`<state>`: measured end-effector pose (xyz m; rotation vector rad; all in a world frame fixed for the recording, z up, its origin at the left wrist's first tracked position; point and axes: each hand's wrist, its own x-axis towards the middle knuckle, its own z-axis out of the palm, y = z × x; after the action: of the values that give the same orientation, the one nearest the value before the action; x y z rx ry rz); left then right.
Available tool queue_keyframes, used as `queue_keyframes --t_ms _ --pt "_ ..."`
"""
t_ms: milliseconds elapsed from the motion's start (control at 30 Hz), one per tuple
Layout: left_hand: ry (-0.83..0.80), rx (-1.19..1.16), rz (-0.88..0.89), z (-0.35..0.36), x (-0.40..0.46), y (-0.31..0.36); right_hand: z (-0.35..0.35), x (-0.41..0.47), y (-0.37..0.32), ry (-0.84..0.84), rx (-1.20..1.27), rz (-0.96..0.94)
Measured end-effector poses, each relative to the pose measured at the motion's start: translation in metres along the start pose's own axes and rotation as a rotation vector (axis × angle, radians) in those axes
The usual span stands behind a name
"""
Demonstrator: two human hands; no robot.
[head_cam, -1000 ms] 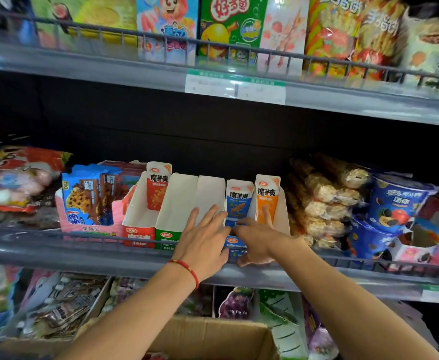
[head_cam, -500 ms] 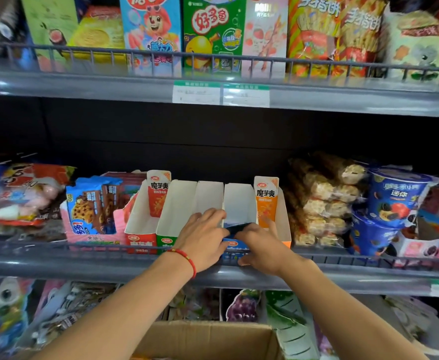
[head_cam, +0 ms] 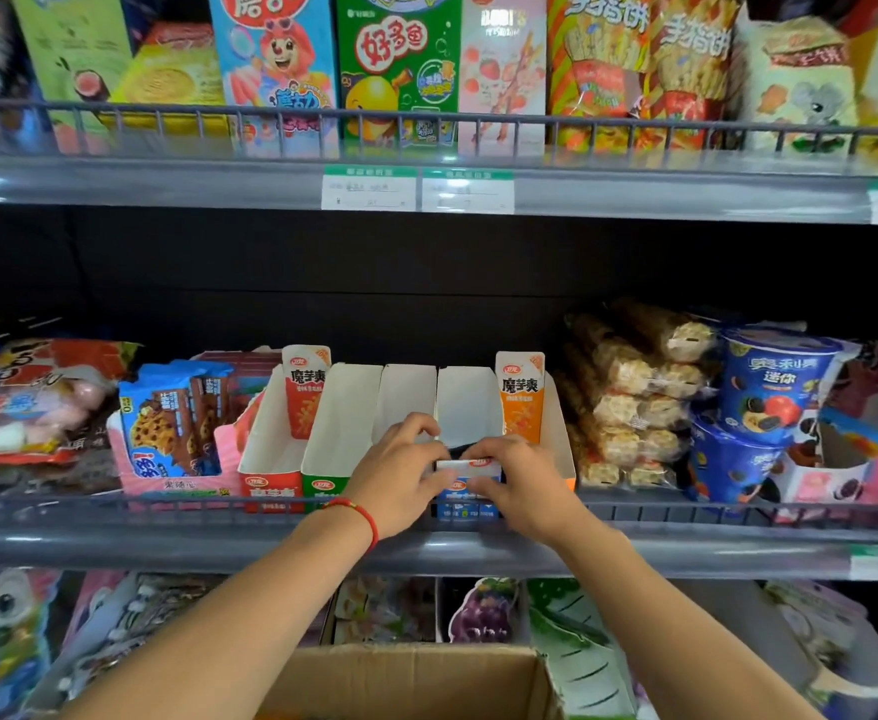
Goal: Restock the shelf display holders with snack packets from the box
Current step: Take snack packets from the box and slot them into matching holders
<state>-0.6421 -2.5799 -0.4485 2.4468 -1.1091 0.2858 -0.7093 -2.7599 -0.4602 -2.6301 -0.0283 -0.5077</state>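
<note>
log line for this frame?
step: seat packet | both hands on blue holder front | orange packet upright | box below

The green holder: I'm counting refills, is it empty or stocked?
Empty as far as shown: the green holder shows only bare white inner walls, no packet standing inside.

Both hands (head_cam: 452, 472) forward, fingers curled, fingertips nearly touching.

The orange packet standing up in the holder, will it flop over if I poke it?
Probably. The orange packet is tall, thin and stands alone, leaning on its holder, so a poke would likely tip it. It looks light and bendy.
</note>
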Motion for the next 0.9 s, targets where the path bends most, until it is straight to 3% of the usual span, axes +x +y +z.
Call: queue_keyframes --t_ms 100,233,400,533,633,767,900 --pt "0.019 -0.084 -0.053 -0.007 0.008 0.003 -0.002 -0.002 -0.004 0.106 0.178 0.007" --pt "-0.007 0.031 -0.055 -0.017 0.021 0.007 -0.009 -0.001 -0.004 0.255 0.197 -0.027" --pt "-0.09 0.182 -0.016 -0.022 0.029 0.006 -0.017 0.009 0.01 0.092 -0.123 -0.026" --pt "-0.095 0.172 -0.023 -0.023 0.03 0.007 -0.023 0.017 0.01 0.127 -0.226 -0.073" --pt "-0.051 0.085 -0.036 -0.027 0.027 0.01 -0.028 0.027 0.01 0.142 -0.197 -0.067" --pt "-0.121 0.114 0.006 -0.032 0.031 0.019 -0.033 0.037 0.006 0.134 -0.024 0.012" --pt "-0.053 0.102 -0.017 -0.031 0.053 0.017 -0.039 0.042 0.006 0.131 0.088 0.053"
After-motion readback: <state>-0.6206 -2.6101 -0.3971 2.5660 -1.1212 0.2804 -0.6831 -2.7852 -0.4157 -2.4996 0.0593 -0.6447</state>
